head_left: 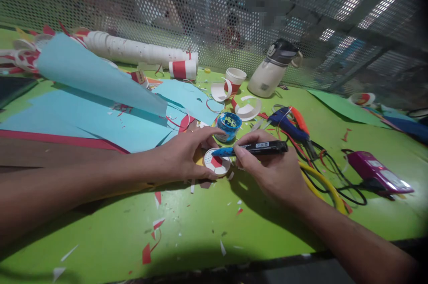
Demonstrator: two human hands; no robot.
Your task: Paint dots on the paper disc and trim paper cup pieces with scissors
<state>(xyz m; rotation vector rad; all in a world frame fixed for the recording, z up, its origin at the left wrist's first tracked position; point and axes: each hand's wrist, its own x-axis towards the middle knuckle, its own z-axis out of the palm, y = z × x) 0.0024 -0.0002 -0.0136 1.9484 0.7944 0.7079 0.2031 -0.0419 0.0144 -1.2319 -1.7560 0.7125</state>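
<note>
So the left hand (187,154) is flat-ish over a small white paper disc (217,162) with a red patch on it, fingers pinning its edge down on the green desk (187,230), index finger stretched out toward 2 o'clock. The right hand (270,172) is gripping a black marker (257,148) with a blue tip, held nearly level, tip touching the disc's top edge. Just past the disc at 12 o'clock sits a little blue paint pot (229,124), right by the left index fingertip. Big blue paper sheets (100,105) spread out at 10 o'clock, with a long stack of paper cups (137,52) lying behind them. A white bottle (272,72) leans at 1 o'clock, a blue-and-orange glue gun (289,125) sits near the marker's tail, and a pink device (377,172) lies at 3 o'clock. Paper scraps everywhere.
</note>
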